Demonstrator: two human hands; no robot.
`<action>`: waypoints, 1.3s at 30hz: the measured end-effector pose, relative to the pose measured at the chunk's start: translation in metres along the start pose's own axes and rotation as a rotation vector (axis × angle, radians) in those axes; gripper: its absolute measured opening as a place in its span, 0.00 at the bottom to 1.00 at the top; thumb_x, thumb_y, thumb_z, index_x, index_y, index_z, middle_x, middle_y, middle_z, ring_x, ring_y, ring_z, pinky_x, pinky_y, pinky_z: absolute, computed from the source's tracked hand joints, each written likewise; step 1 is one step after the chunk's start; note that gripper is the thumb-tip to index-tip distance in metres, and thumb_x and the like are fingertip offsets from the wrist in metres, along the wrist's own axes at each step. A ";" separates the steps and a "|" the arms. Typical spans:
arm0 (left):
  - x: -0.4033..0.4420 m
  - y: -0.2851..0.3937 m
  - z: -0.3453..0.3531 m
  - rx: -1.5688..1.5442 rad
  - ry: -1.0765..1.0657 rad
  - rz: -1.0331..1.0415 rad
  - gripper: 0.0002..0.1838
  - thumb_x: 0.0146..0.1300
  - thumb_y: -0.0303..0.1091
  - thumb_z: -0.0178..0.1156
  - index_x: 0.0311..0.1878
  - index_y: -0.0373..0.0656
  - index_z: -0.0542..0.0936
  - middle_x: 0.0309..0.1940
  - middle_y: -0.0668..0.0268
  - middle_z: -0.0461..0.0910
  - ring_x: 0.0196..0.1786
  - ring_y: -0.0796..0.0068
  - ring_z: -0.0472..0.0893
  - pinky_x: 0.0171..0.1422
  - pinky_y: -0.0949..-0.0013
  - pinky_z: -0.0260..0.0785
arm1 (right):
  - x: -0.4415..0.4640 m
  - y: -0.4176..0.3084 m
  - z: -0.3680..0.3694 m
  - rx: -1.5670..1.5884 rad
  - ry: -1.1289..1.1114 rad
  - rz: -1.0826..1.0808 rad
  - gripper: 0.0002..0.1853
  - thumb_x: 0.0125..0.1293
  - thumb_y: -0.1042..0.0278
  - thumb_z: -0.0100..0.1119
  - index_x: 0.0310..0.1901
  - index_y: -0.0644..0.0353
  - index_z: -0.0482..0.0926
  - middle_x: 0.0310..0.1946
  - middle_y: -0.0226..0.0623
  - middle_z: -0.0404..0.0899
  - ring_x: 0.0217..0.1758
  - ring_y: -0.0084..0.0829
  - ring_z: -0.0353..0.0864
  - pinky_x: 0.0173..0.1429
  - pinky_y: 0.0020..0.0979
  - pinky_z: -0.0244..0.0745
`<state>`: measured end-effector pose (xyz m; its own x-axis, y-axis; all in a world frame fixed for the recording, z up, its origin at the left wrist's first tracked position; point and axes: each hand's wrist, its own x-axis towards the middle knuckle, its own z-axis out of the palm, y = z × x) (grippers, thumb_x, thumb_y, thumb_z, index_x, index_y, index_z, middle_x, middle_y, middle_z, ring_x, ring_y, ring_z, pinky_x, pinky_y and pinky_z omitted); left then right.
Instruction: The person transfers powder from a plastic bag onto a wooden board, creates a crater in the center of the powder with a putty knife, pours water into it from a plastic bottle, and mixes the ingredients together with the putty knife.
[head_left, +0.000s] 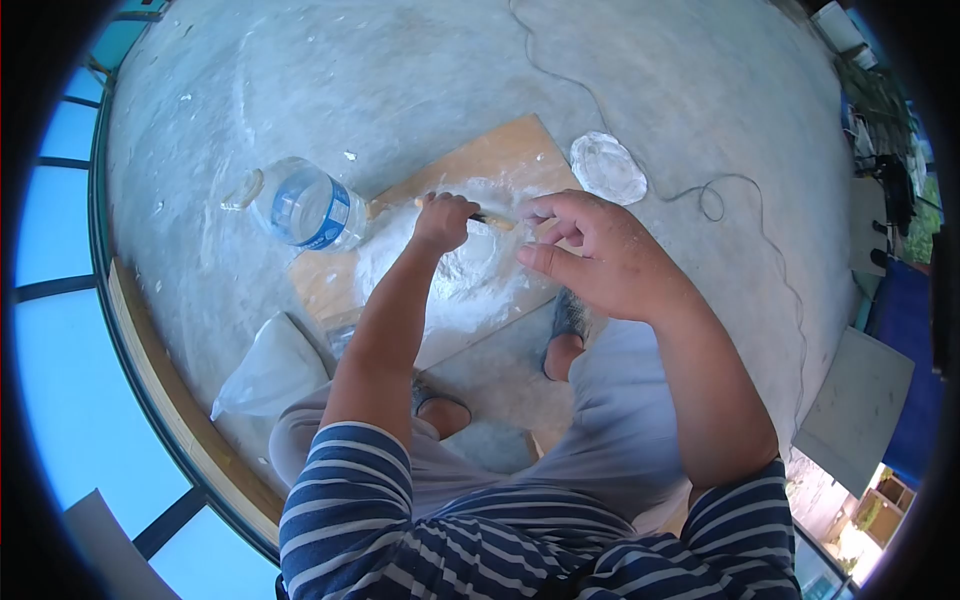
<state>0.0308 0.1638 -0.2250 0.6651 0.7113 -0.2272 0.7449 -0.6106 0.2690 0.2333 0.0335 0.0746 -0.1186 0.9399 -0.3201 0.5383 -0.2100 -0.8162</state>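
Note:
My left hand (445, 221) is closed around a slim brush-like tool (494, 220) with a dark band and a pale tan end that points right. Just past that end, my right hand (595, 250) has its thumb and curved fingers apart, with nothing visible in it. White dust marks its skin. Below both hands, a heap of white powder (462, 265) spreads over a wooden board (515, 148) on the floor. Part of the heap is hidden by my left forearm.
Left of the board, a large clear plastic bottle (312, 208) with a blue label lies tilted. A white plastic bag (270, 370) rests nearer me. A round whitish piece (608, 168) sits beyond the board's right corner, by a thin cable (735, 178). My feet flank the board's near edge.

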 end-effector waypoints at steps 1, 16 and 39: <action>-0.001 0.005 -0.006 0.006 0.035 0.005 0.19 0.63 0.27 0.50 0.52 0.58 0.82 0.50 0.67 0.82 0.60 0.61 0.77 0.75 0.39 0.53 | 0.000 0.001 0.003 -0.005 0.006 0.000 0.24 0.64 0.58 0.67 0.57 0.64 0.79 0.51 0.43 0.81 0.50 0.33 0.83 0.59 0.36 0.76; 0.000 0.040 0.041 0.223 -0.005 0.108 0.13 0.64 0.33 0.53 0.46 0.55 0.85 0.46 0.65 0.81 0.60 0.61 0.76 0.76 0.33 0.47 | 0.002 0.007 0.000 0.012 -0.005 -0.022 0.26 0.64 0.56 0.67 0.58 0.65 0.78 0.50 0.45 0.82 0.51 0.35 0.84 0.56 0.35 0.77; -0.067 0.100 0.069 -0.584 0.065 -0.673 0.18 0.64 0.35 0.53 0.55 0.39 0.77 0.48 0.45 0.82 0.53 0.43 0.81 0.58 0.48 0.72 | 0.002 0.005 0.006 0.007 0.003 -0.005 0.29 0.64 0.52 0.66 0.59 0.64 0.78 0.53 0.45 0.82 0.53 0.36 0.83 0.56 0.35 0.77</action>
<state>0.0643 0.0309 -0.2472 0.0793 0.8842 -0.4604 0.8191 0.2054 0.5356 0.2312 0.0323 0.0671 -0.1190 0.9418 -0.3145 0.5322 -0.2069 -0.8209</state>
